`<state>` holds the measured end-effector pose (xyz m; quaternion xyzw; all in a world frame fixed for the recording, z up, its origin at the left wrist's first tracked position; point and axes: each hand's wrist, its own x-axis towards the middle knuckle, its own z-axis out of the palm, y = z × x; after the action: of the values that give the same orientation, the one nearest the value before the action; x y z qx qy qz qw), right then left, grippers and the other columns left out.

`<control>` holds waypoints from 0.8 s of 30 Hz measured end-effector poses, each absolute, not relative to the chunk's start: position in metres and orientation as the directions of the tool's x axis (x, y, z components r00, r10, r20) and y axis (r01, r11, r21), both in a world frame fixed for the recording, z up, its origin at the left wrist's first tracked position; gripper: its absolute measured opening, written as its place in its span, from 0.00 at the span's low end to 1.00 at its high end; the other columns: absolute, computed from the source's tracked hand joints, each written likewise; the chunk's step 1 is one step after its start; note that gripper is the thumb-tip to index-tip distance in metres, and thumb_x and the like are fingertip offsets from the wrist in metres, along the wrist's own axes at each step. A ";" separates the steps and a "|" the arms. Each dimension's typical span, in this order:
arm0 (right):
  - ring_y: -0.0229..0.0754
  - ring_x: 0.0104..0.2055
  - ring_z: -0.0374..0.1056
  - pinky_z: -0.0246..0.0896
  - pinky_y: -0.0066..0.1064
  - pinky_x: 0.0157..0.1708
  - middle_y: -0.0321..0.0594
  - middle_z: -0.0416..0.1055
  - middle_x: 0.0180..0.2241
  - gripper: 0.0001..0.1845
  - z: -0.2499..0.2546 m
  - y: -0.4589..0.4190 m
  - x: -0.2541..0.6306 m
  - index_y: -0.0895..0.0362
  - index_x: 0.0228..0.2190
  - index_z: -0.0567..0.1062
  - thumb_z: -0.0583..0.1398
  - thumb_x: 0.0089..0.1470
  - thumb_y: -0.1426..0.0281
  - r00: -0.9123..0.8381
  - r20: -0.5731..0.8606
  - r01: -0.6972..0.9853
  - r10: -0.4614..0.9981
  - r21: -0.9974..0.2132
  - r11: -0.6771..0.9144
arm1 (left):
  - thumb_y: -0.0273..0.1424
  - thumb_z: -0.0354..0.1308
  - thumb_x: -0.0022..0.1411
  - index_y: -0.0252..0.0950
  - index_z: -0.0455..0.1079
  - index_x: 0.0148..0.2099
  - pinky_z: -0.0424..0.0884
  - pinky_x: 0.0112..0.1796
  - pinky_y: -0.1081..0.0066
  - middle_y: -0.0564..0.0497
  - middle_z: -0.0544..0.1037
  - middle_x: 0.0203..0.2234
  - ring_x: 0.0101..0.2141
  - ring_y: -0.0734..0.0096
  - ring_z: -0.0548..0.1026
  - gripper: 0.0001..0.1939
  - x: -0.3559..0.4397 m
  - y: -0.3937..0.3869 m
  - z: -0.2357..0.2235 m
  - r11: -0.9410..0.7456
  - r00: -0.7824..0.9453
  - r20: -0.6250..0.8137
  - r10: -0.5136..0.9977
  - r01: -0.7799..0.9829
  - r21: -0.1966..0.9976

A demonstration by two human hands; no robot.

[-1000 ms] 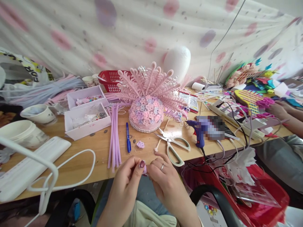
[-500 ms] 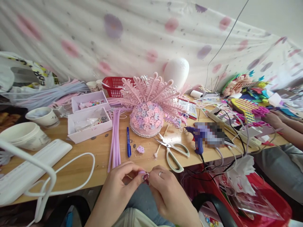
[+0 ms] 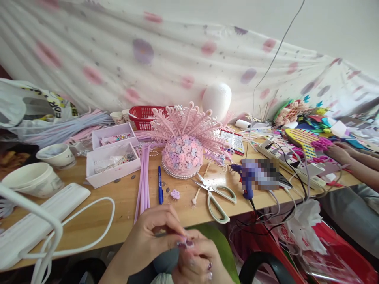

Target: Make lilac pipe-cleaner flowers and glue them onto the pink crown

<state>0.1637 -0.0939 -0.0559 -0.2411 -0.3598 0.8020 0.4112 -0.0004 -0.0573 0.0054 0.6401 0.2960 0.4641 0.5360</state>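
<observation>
My left hand (image 3: 161,232) and my right hand (image 3: 197,252) meet above my lap, in front of the table edge. Fingers on both hands are closed in a pinch around a small lilac piece (image 3: 184,238), mostly hidden and blurred. Beyond them on the table lie a little lilac flower (image 3: 175,194), a blue marker (image 3: 160,185) and a bundle of lilac pipe cleaners (image 3: 144,177). A pair of scissors (image 3: 214,195) rests with its blades apart. Behind stands a dome of pink and lilac flowers (image 3: 182,156), edged with beads and topped by pink fuzzy plumes (image 3: 189,120).
A purple glue gun (image 3: 247,193) lies right of the scissors among cables. White boxes of beads (image 3: 114,173), paper cups (image 3: 31,179) and a white power strip (image 3: 44,221) stand left. At far right, a co-worker's hands (image 3: 340,152) are beside a yellow striped piece (image 3: 297,140).
My hands have moved slightly down and right, and my right hand has turned so that its curled fingers show. The camera view has tilted a little; the table items stay put.
</observation>
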 end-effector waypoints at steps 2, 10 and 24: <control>0.29 0.11 0.41 0.47 0.25 0.16 0.22 0.49 0.10 0.23 -0.037 -0.089 0.167 0.55 0.22 0.69 0.58 0.61 0.52 -0.516 -0.029 -0.355 0.856 -0.902 -0.244 | 0.39 0.69 0.58 0.38 0.80 0.32 0.71 0.28 0.76 0.52 0.78 0.25 0.26 0.72 0.75 0.09 0.001 -0.062 0.008 -0.090 0.307 0.092 0.947 -0.023 0.996; 0.34 0.19 0.55 0.50 0.27 0.22 0.30 0.59 0.18 0.17 -0.007 -0.083 0.173 0.55 0.23 0.67 0.54 0.64 0.65 -0.386 0.193 0.179 0.902 -0.944 0.278 | 0.36 0.67 0.59 0.40 0.84 0.34 0.71 0.26 0.76 0.50 0.78 0.28 0.26 0.71 0.75 0.07 0.002 -0.066 -0.001 0.012 0.275 0.006 0.961 -0.062 0.998; 0.36 0.22 0.55 0.52 0.28 0.24 0.32 0.59 0.19 0.18 -0.015 -0.095 0.168 0.55 0.23 0.66 0.53 0.65 0.64 -0.344 0.203 0.230 0.917 -0.929 0.292 | 0.42 0.73 0.52 0.38 0.81 0.34 0.71 0.32 0.74 0.52 0.78 0.27 0.29 0.71 0.74 0.14 0.002 -0.075 -0.001 0.178 0.220 -0.129 0.967 -0.222 0.959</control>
<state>0.1683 -0.0947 -0.0153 -0.4108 -0.6977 0.4307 0.3987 0.0015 -0.0745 -0.0015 0.4440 0.4196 0.4623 0.6427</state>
